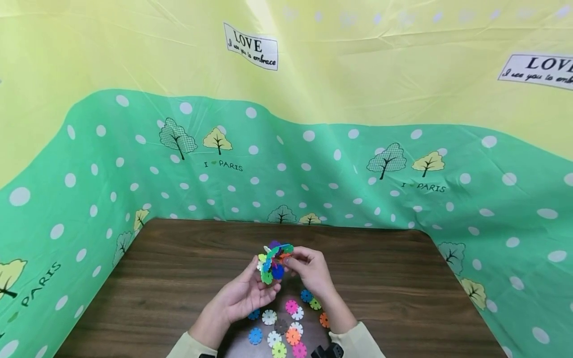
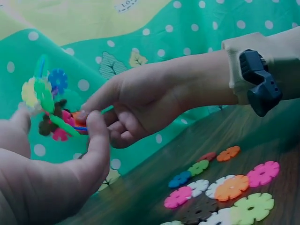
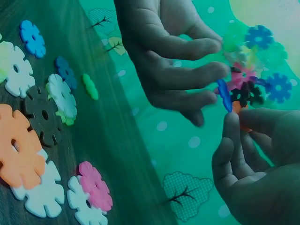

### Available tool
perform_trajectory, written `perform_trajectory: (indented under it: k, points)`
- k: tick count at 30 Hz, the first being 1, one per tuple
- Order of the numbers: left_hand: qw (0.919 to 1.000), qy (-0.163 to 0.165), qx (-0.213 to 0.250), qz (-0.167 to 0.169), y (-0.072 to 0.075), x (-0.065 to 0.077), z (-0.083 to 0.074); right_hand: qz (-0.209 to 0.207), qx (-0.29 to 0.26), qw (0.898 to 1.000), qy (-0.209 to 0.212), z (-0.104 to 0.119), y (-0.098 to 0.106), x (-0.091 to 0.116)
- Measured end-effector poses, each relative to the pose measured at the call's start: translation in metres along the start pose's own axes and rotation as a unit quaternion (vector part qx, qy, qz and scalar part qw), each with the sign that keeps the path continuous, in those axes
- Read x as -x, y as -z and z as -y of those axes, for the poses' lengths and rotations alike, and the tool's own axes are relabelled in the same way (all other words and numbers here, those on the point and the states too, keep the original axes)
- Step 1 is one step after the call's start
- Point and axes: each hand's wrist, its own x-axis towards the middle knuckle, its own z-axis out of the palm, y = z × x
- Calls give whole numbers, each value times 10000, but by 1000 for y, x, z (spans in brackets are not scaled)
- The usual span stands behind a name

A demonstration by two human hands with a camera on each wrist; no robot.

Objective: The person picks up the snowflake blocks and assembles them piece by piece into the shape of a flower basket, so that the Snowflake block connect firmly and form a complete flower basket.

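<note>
A cluster of interlocked plastic snowflake discs [image 1: 278,271] in blue, green, yellow, pink and other colours is held up over the table by both hands. My left hand [image 1: 246,296] holds it from the left and below, thumb at its left side and fingers beneath. From the right, my right hand [image 1: 313,273] pinches an orange snowflake disc [image 3: 238,106] at the edge of the cluster between thumb and fingers. A dark blue disc [image 3: 225,96] stands next to the orange one, close to the left fingertips. Part of the cluster is hidden behind the fingers.
Loose snowflake discs lie on the dark wooden table [image 1: 403,298] below the hands, among them a pink one [image 1: 299,350], a brown one [image 1: 281,326] and a blue one [image 1: 255,336]. Some overlap. A green and yellow printed cloth [image 1: 313,174] hangs around the table's back and sides.
</note>
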Motion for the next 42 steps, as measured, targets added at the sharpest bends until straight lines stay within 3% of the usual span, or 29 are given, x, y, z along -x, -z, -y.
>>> perform_trajectory:
  k: [5,10,14,17,21,24,29,35,39,42]
  points:
    - [9964,78,242,807,-3,-1,5,201,-189,9995,169,-3,-3,1]
    - [9886,-204,910,1183,-8,-2,10,113,-174,9994,277,-5,-4,4]
    - [9857,-293,1088,1250,-12,-1,14,195,-272,9989,319,-4,-3,8]
    - [9866,-320,924,1309,-15,0,16,338,-166,9986,373,-4,2,11]
    - [9899,-473,558,1218,-16,2,15,607,389,9966,396,-3,13,11]
    - [9930,-707,394,858,-17,5,9,819,990,9906,470,-2,24,7]
    - [9934,-1140,-78,45,-18,11,-5,1131,2071,9709,406,1,47,1]
    - [9830,-1445,-603,-954,-18,13,-15,1757,3313,9270,32,-7,64,4]
    - [9766,-1526,-699,-1342,-19,13,-16,2072,3933,8957,-89,-15,63,12]
    - [9762,-1493,-733,-1393,-20,13,-17,2087,4289,8788,-107,-18,59,18]
